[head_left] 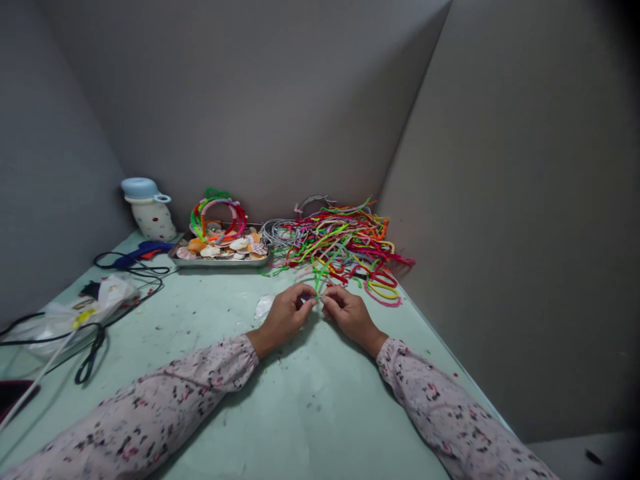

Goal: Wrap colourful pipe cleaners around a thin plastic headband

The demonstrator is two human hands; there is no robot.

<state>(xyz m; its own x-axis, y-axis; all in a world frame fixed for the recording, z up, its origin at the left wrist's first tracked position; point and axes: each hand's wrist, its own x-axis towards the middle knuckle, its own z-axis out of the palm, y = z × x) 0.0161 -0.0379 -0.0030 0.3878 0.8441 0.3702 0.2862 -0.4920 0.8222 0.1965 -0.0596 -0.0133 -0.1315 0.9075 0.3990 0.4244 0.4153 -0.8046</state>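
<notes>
My left hand (287, 313) and my right hand (351, 319) meet over the middle of the table, thumbs and forefingers pinched close together. Between them a bright green pipe cleaner (317, 279) sticks up from the fingertips. Both pinches close on it near its lower end; the exact grip is too small to make out. A thin pale arc, perhaps wire, curves just behind the fingers. Just left of my left hand lies a white flat piece (264, 307). Beyond my hands spreads a tangled heap of coloured pipe cleaners (345, 233).
A metal tray (220, 264) of seashells (239, 244) carries several wrapped rings (220, 217). Coiled grey wire (283, 233) sits beside it. At left are a bottle (153, 217), a blue glue gun (137, 255), black cables (100, 340) and a plastic bag (113, 293). Walls border the table (320, 413).
</notes>
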